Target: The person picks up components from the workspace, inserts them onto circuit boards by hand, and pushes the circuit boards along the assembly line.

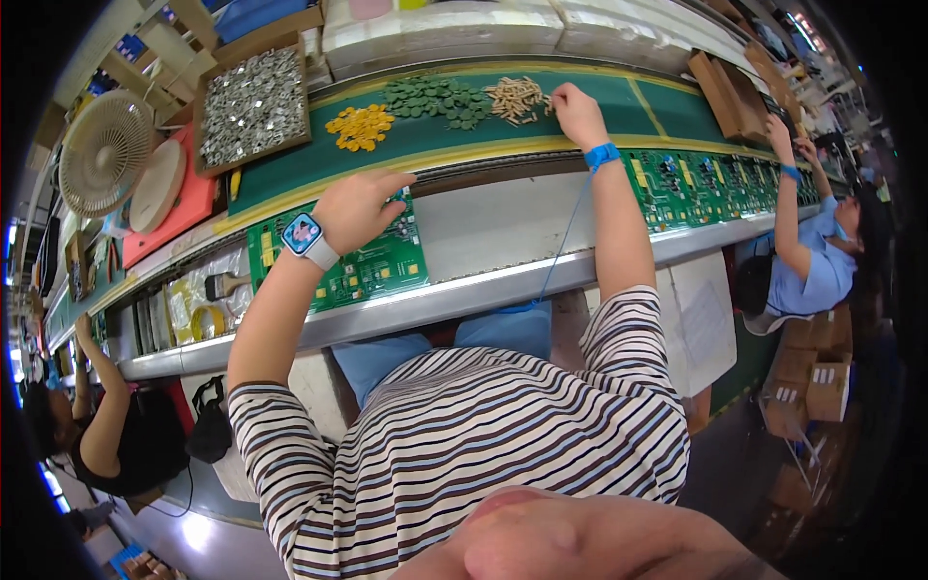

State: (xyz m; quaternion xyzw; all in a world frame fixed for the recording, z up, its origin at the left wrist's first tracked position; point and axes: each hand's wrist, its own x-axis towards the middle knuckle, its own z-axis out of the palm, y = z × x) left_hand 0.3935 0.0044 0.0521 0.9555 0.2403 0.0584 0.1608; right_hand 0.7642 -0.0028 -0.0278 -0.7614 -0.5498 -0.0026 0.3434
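Observation:
My left hand [356, 215] is over a green circuit board [372, 261] on the metal rail in front of me. Its index finger stretches to the right with the thumb apart below it, and I see nothing held between them. Farther forward, my right hand [578, 114] is closed in a pinch at the right edge of a pile of small tan cylindrical parts [517, 100]. Whatever its fingertips hold is too small to make out. Beside that pile lie green disc-shaped parts [440, 101] and yellow disc-shaped parts [359, 128] on the green work surface [638, 111].
A cardboard box of silvery parts [253, 106] and a fan [106, 153] stand at the left. A brush [225, 285] lies left of my board. More populated boards [710, 188] line the rail at right. A blue cord [568, 242] hangs from my right wristband. Co-workers sit either side.

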